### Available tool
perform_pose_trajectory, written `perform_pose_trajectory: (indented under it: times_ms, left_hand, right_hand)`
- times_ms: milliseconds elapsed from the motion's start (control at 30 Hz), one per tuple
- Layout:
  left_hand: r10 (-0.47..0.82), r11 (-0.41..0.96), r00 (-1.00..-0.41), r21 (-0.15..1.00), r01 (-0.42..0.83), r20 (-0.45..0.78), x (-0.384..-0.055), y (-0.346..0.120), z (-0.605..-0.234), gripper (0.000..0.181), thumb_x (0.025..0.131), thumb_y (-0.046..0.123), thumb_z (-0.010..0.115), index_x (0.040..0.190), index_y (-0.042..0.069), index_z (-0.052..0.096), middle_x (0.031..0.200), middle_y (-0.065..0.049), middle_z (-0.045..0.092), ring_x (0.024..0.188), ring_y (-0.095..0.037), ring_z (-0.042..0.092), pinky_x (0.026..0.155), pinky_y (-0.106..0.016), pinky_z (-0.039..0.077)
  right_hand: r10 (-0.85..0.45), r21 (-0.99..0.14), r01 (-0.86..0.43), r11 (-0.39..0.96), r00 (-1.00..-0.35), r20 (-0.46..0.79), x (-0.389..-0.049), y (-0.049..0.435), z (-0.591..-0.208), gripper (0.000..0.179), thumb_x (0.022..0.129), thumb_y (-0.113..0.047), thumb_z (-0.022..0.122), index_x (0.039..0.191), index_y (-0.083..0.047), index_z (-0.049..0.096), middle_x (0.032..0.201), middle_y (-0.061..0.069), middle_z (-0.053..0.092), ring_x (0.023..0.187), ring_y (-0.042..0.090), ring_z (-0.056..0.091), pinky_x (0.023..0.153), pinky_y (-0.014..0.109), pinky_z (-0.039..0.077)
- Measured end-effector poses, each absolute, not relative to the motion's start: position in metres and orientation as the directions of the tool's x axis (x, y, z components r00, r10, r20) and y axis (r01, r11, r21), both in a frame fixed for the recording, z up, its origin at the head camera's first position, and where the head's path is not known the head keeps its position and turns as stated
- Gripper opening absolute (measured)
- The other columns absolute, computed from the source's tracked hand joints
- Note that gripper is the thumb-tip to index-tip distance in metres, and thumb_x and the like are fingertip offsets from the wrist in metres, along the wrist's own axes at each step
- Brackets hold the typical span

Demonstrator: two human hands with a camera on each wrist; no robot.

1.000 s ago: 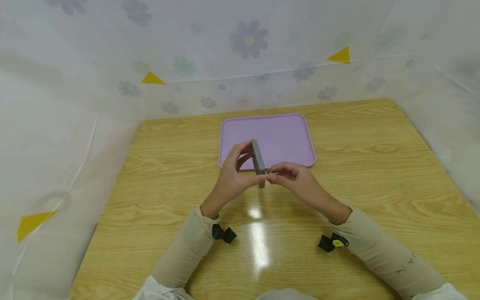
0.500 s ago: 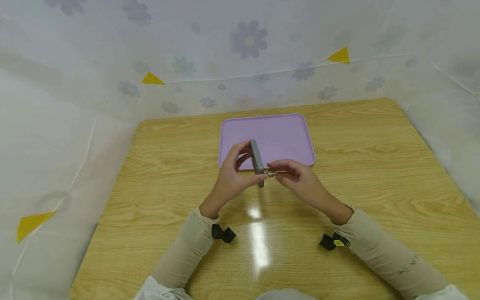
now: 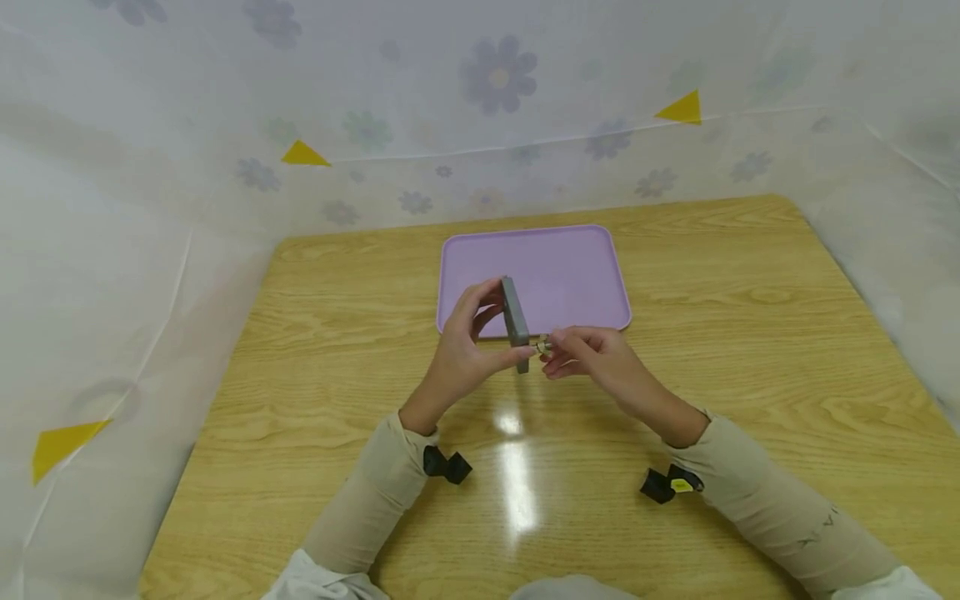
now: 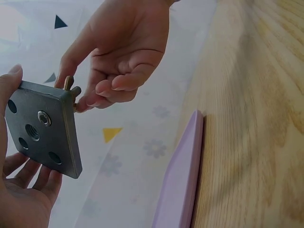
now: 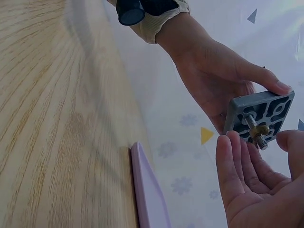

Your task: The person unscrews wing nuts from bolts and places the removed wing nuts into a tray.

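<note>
A square grey plate (image 3: 515, 315) is held on edge by the left hand (image 3: 465, 346), gripped between a thumb at its near end and fingers at its far end. It is carried above the surface (image 3: 337, 375), midway between the left and right edges, and in the head view its upper part is seen against the near left portion of the purple tray (image 3: 558, 258), which lies towards the far edge.

From the plate's ribbed face a threaded bolt (image 5: 251, 121) is seen to stick out, its long axis roughly square to that face and directed towards the right hand (image 3: 603, 354). A brass-coloured nut (image 5: 259, 130) is carried on the thread, apart from the plate, with some bolt left showing beyond it. The nut is thus placed nearer the right hand, just beside its fingertips, while the plate is steadied from the other side.

The right thumb and fingers are spread about the bolt's free end (whether the nut is actually pinched cannot be told). Any turning would, in judgement, have to be made about the bolt's axis.
</note>
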State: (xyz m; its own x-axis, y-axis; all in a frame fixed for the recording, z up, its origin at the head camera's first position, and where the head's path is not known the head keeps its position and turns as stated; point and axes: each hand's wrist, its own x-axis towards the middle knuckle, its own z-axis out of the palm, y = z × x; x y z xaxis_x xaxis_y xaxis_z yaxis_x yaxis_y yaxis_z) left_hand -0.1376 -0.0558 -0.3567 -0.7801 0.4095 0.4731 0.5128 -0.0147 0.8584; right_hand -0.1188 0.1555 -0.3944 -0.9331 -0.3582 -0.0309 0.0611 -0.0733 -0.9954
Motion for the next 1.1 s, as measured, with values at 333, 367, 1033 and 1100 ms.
perform_pose_trajectory:
  times_ms: [333,367,1033,1100]
  left_hand:
    - [0.427,-0.032,-0.776,0.865,0.501,0.465,-0.137,-0.054,-0.358,0.080,0.076,0.017,0.077,0.136,-0.010,0.032,0.127,-0.022,0.039,0.116,-0.030,0.041,0.102,-0.045,0.038]
    - [0.427,-0.031,-0.776,0.865,0.501,0.465,-0.136,-0.054,-0.358,0.081,0.076,0.020,0.077,0.136,-0.010,0.032,0.127,-0.022,0.039,0.116,-0.031,0.041,0.102,-0.045,0.038]
    - [0.411,0.003,-0.777,0.851,0.524,0.477,-0.136,-0.057,-0.357,0.079,0.069,-0.011,0.076,0.135,-0.010,0.034,0.126,-0.022,0.041,0.114,-0.031,0.043,0.102,-0.043,0.038]
    - [0.410,0.001,-0.775,0.849,0.528,0.481,-0.136,-0.057,-0.356,0.078,0.068,-0.012,0.076,0.134,-0.010,0.034,0.126,-0.022,0.041,0.113,-0.031,0.043,0.102,-0.043,0.038]
  right_hand:
    - [-0.402,-0.996,-0.029,-0.085,-0.914,0.061,-0.119,0.153,-0.399,0.026,0.092,-0.010,0.059,0.111,0.008,0.058,0.103,0.016,0.064,0.092,0.030,0.064,0.083,0.039,0.053]
    - [-0.403,-0.996,-0.049,-0.076,-0.912,0.076,-0.118,0.154,-0.399,0.025,0.092,-0.009,0.060,0.111,0.007,0.059,0.105,0.015,0.064,0.093,0.029,0.063,0.083,0.039,0.053]
    - [-0.350,-0.969,-0.244,0.024,-0.911,0.221,-0.119,0.162,-0.405,0.025,0.092,-0.003,0.057,0.116,0.004,0.057,0.110,0.017,0.060,0.098,0.021,0.061,0.085,0.032,0.052]
    - [-0.337,-0.985,-0.173,0.009,-0.928,0.160,-0.119,0.163,-0.405,0.023,0.095,-0.008,0.053,0.111,0.008,0.058,0.103,0.022,0.062,0.092,0.024,0.064,0.081,0.034,0.054]
